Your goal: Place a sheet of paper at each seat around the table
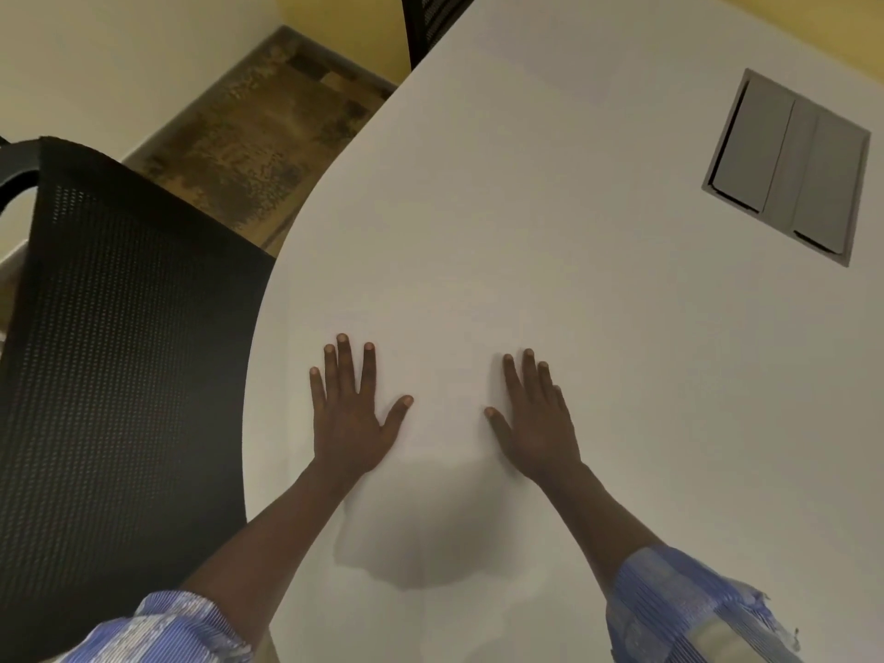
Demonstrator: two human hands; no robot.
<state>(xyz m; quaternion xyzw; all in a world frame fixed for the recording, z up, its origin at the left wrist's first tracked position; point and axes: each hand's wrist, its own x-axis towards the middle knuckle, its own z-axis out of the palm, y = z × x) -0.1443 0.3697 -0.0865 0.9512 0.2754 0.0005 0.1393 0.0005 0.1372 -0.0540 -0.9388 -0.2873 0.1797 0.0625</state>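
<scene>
My left hand (351,413) and my right hand (538,423) lie flat on the white table (622,327), palms down and fingers spread. Between and under them a white sheet of paper (445,375) shows only as a faint outline against the tabletop, near the curved left edge. It lies in front of a black mesh chair (119,351) pushed up to the table's left side. Further along the table, a faint lighter rectangle (559,74) may be another sheet; I cannot tell for sure.
A grey cable hatch (789,169) with two flaps is set into the tabletop at the right. A second dark chair (435,21) stands at the far edge. Brown patterned carpet (248,131) and a pale wall lie beyond the table's left edge.
</scene>
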